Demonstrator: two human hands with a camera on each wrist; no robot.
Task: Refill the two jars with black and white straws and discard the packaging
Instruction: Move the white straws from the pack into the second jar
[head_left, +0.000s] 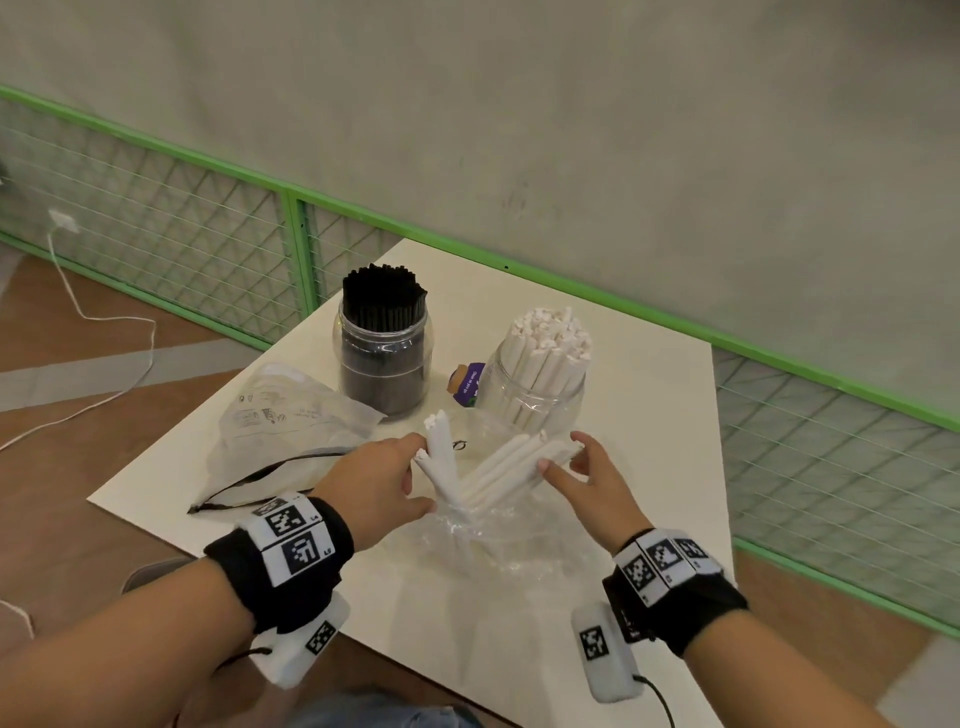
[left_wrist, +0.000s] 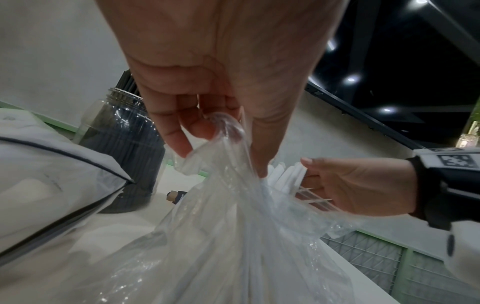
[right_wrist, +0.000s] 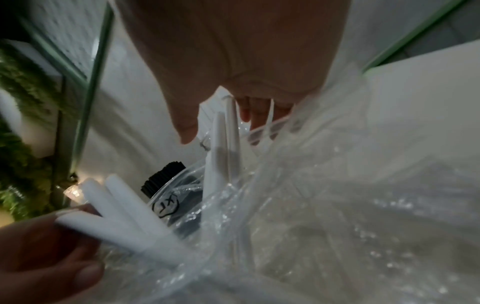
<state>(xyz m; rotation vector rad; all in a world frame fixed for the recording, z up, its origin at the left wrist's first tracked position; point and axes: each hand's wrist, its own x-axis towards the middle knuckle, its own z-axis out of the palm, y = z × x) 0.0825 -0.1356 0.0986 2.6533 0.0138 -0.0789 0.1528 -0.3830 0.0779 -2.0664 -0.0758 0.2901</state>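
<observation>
On the white table (head_left: 649, 395) stand two clear jars: one (head_left: 384, 358) packed with black straws, one (head_left: 540, 384) packed with white straws. In front of them lies a crumpled clear plastic bag (head_left: 488, 540) with white straws sticking out of its mouth in two bunches. My left hand (head_left: 405, 475) pinches the bag's rim (left_wrist: 221, 144) together with a few upright white straws (head_left: 441, 457). My right hand (head_left: 563, 454) curls its fingers round the far ends of a slanted bundle of white straws (head_left: 509, 467), also seen as straws (right_wrist: 231, 127) in the right wrist view.
An empty clear pouch with a black zip strip (head_left: 291, 431) lies left of the black jar. A small purple packet (head_left: 467, 384) sits between the jars. A green mesh fence (head_left: 208, 234) runs behind the table; a white cable (head_left: 104, 322) trails on the floor.
</observation>
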